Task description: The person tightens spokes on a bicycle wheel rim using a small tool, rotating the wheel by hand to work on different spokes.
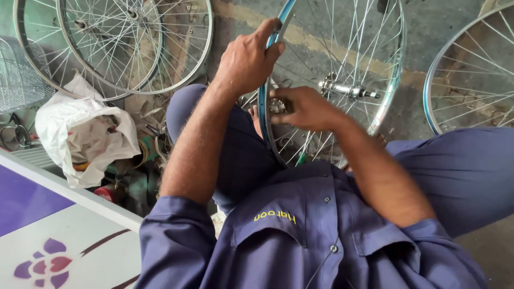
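One head-worn camera looks steeply down, close over the lap (no second view) toward the floor

— What sort of place is this?

— A bicycle repair workshop, by the look of it. Bare spoked metal bicycle wheels (134,48) lean in a stack against the stained concrete wall (235,16), and another silver spoked rim (471,69) stands at the right.

— Anything besides wheels?

— A wire mesh bicycle basket (19,75) sits at the far left. Below it a crumpled white plastic bag (80,134) lies among loose greasy parts and small tools (134,176) on the floor.

— And the person?

— Dressed in a blue button-up work uniform (300,235), seated low among the clutter, with a blue-rimmed spoked wheel (375,80) propped between the knees.
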